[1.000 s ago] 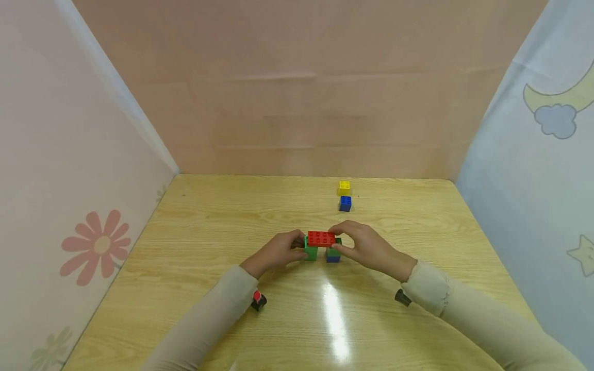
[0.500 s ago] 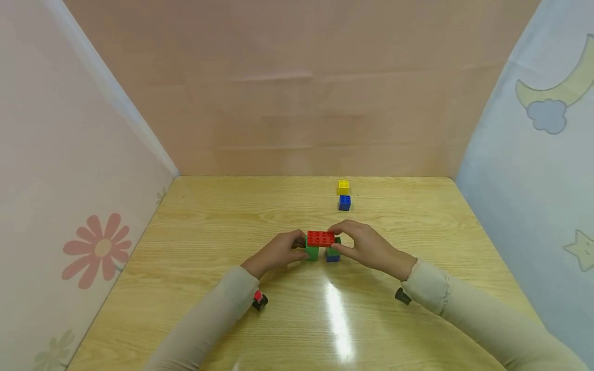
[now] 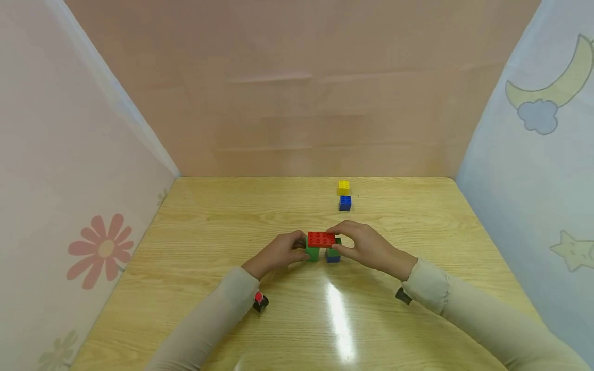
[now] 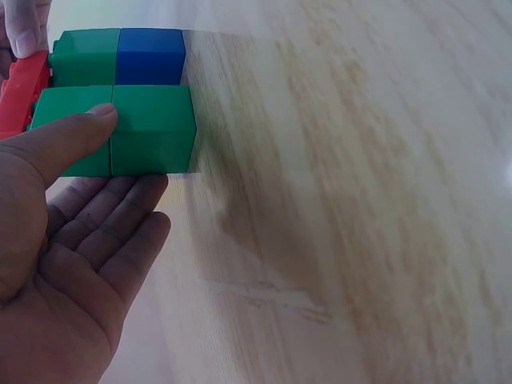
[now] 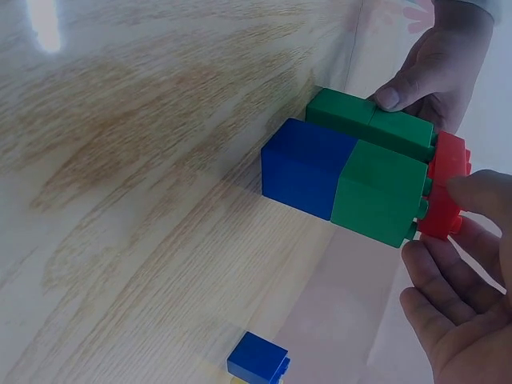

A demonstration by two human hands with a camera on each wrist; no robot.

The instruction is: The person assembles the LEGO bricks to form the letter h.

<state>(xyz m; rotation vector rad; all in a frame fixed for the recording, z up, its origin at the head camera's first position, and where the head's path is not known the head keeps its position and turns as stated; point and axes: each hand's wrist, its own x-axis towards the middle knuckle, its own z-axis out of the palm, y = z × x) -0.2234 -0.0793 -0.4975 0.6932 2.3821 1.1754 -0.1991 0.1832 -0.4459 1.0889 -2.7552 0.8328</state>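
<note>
My left hand (image 3: 278,252) grips a stack of two green toy building bricks (image 4: 152,132), its thumb across the near face. Beside that stands a second stack, a green brick (image 5: 380,192) above a blue brick (image 5: 308,168). A long red brick (image 3: 320,239) lies across the tops of both stacks. My right hand (image 3: 371,247) pinches the red brick's right end between thumb and fingers. In the right wrist view, studs of the green brick show along the red one's underside, so it is not fully seated there.
Behind the stacks a loose blue brick (image 3: 345,203) stands on the wooden table (image 3: 232,206), with a yellow brick (image 3: 344,187) just beyond it. Cloth walls (image 3: 287,103) enclose the table at the back and sides.
</note>
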